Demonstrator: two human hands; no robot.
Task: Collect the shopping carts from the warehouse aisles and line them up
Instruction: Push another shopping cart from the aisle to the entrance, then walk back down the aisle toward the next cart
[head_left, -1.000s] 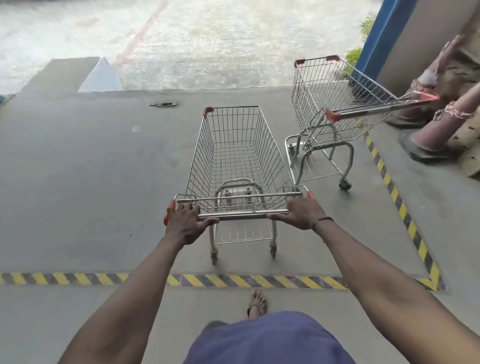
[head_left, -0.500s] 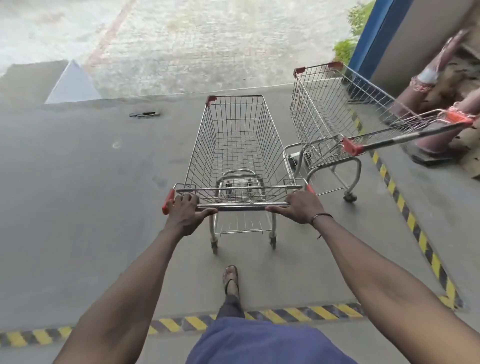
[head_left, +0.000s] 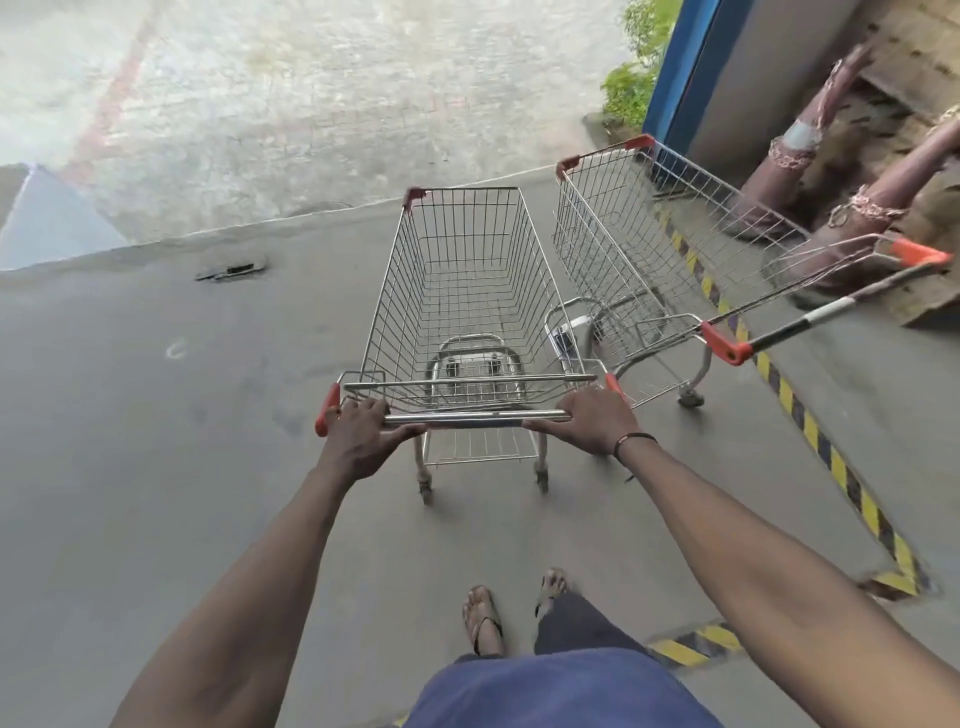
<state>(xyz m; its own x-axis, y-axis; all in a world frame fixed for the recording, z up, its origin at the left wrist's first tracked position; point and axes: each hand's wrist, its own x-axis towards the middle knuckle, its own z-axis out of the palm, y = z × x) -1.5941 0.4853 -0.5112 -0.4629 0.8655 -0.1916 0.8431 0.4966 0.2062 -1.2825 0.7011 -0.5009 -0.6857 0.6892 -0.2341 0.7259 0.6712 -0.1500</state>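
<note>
An empty wire shopping cart with red corner caps stands straight ahead of me on the grey concrete floor. My left hand grips the left end of its steel handle bar. My right hand grips the right end of the same bar; a dark band circles that wrist. A second empty cart stands just to the right, close beside the first, angled with its handle pointing right.
Yellow-black hazard tape runs along the floor on the right and turns behind me. Leaning pinkish posts and pallets lie at the far right by a blue pillar. The concrete ends ahead at a paved yard. A small dark object lies on the floor at left.
I have walked forward with the cart, crossing the hazard tape. The cart now stands alongside the second cart, whose handle has swung nearer on the right. Both hands keep their hold.
</note>
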